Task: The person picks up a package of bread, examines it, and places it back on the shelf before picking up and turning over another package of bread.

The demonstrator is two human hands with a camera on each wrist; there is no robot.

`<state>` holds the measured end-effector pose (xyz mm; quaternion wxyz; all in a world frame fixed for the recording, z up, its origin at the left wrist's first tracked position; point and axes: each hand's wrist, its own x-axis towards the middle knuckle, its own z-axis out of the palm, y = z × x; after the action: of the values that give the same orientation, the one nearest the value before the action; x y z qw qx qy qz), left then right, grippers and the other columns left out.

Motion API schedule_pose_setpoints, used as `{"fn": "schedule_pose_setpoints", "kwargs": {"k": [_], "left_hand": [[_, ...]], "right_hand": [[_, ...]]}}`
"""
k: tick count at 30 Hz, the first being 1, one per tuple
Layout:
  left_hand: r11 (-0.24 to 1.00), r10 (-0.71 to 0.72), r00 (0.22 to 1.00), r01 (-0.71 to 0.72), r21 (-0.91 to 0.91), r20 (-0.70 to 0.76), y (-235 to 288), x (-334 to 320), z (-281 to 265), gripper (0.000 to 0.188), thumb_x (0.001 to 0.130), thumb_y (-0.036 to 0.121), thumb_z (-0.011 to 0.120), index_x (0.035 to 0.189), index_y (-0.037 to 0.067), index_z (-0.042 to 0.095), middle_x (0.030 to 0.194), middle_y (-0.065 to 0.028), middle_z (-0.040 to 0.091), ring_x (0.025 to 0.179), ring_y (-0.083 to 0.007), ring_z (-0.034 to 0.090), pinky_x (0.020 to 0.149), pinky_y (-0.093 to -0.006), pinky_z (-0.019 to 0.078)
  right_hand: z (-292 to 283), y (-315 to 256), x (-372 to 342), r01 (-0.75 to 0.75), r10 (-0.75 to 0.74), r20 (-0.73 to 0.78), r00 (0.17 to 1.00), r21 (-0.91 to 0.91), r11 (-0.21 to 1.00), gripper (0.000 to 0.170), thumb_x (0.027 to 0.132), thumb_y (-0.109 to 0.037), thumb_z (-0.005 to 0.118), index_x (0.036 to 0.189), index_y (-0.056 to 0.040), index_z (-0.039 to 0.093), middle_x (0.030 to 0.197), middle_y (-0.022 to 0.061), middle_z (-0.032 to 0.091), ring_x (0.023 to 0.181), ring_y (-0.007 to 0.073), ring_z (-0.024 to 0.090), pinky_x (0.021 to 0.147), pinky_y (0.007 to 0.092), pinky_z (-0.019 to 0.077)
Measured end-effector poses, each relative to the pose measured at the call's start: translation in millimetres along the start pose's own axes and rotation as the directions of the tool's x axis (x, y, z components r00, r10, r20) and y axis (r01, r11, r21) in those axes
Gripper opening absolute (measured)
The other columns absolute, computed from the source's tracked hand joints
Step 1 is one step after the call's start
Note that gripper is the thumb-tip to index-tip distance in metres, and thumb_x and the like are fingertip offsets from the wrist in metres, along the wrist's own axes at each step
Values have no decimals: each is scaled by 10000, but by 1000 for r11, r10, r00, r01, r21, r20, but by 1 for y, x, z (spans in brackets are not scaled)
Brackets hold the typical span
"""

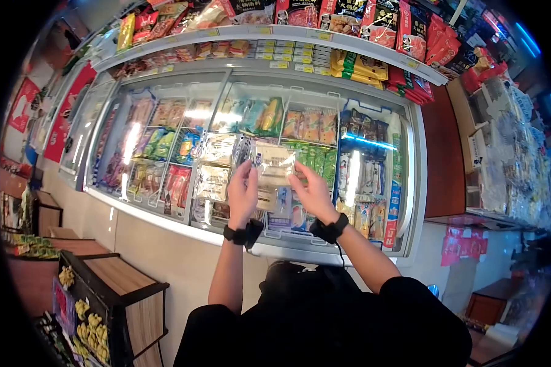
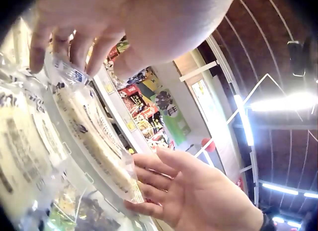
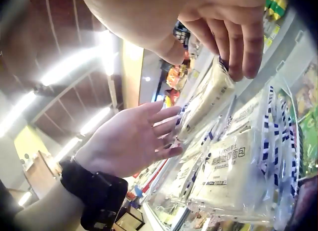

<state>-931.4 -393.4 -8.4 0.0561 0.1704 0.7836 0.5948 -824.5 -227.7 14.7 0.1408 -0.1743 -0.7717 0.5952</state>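
Between my two hands is a clear plastic bag of pale bread (image 1: 275, 162), held above an open chest freezer (image 1: 147, 218). My left hand (image 1: 243, 194) grips its left end, the fingers bent over the plastic in the left wrist view. At the opposite end, my right hand (image 1: 312, 192) holds the bag's edge. The right wrist view shows the held bread bag (image 3: 206, 99) tilted, with fingertips of both hands at its ends. Similar bread bags (image 3: 218, 176) with dark printing lie in the freezer below it. Black cameras are strapped to both wrists.
Wire dividers split the freezer into sections of bagged foods, including green packs (image 1: 318, 160). A shelf (image 1: 343, 44) with red bags runs behind it. Piled clear bags (image 1: 514, 153) stand at right. A wooden stand with bananas (image 1: 92, 330) is at lower left.
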Motion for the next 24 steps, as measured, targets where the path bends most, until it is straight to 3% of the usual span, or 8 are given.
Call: {"fn": "schedule_pose_setpoints", "kwargs": {"k": [2, 9, 12, 16, 20, 22, 23, 24], "left_hand": [[999, 2, 1000, -3, 32, 31, -9, 28, -6, 414, 982, 238, 560, 1259, -69, 559, 1130, -208, 666, 1031, -260, 643, 886, -352, 492], [996, 33, 996, -41, 85, 88, -35, 52, -9, 428, 968, 233, 569, 1281, -56, 529, 1200, -243, 621, 1097, -343, 619, 913, -388, 484], [973, 153, 985, -164, 161, 83, -47, 49, -10, 391, 961, 210, 569, 1264, -36, 540, 1198, -240, 609, 1114, -364, 598, 950, -411, 458], [933, 285, 958, -285, 219, 33, -38, 39, -15, 354, 963, 189, 562, 1247, -22, 556, 1192, -223, 612, 1108, -355, 593, 959, -404, 447], [998, 61, 994, -60, -13, 89, -20, 12, -32, 289, 970, 161, 552, 1198, -13, 593, 1176, -194, 629, 1105, -314, 602, 955, -366, 444], [999, -27, 993, 32, -41, 115, -14, -9, -37, 212, 973, 127, 553, 1103, -19, 634, 1057, -148, 683, 1013, -250, 639, 901, -326, 468], [996, -40, 989, 50, -72, 142, -8, -21, -37, 195, 973, 118, 554, 1077, -20, 643, 1014, -134, 698, 971, -236, 650, 879, -319, 477], [990, -41, 980, 66, -126, 194, -16, -34, -35, 192, 980, 131, 556, 1046, -23, 649, 962, -114, 705, 918, -203, 657, 840, -299, 491]], "right_hand": [[24, 18, 23, 72, -78, -74, 994, -79, 994, 507, 925, -242, 643, 1327, 38, 514, 1041, 200, 667, 919, 269, 687, 740, 353, 548], [63, 37, 53, 16, -50, -118, 992, -273, 962, 481, 908, -271, 636, 1278, 23, 550, 1071, 231, 650, 971, 357, 623, 844, 425, 478], [64, 37, 50, -80, 46, -101, 994, -361, 929, 550, 905, -306, 649, 1299, 60, 535, 1175, 238, 626, 993, 335, 644, 853, 404, 499], [58, 43, 36, -44, -18, -176, 984, -346, 937, 497, 920, -286, 641, 1289, 34, 552, 1155, 207, 640, 1003, 298, 647, 825, 388, 512], [32, 24, -4, -30, -31, -232, 972, -257, 966, 370, 936, -187, 631, 1250, 7, 591, 1110, 167, 664, 930, 224, 668, 738, 319, 530], [13, 15, -32, -36, -44, -279, 959, -273, 961, 339, 935, -165, 631, 1226, 8, 608, 1081, 155, 677, 893, 210, 672, 714, 306, 529], [4, 11, -50, -142, 71, -307, 949, -215, 966, 313, 935, -168, 633, 1194, 8, 627, 1031, 144, 694, 852, 201, 672, 706, 304, 525], [-5, 22, -67, -72, -52, -325, 944, -358, 931, 319, 948, -199, 615, 1191, 8, 618, 979, 152, 694, 835, 245, 680, 702, 322, 527]]}}
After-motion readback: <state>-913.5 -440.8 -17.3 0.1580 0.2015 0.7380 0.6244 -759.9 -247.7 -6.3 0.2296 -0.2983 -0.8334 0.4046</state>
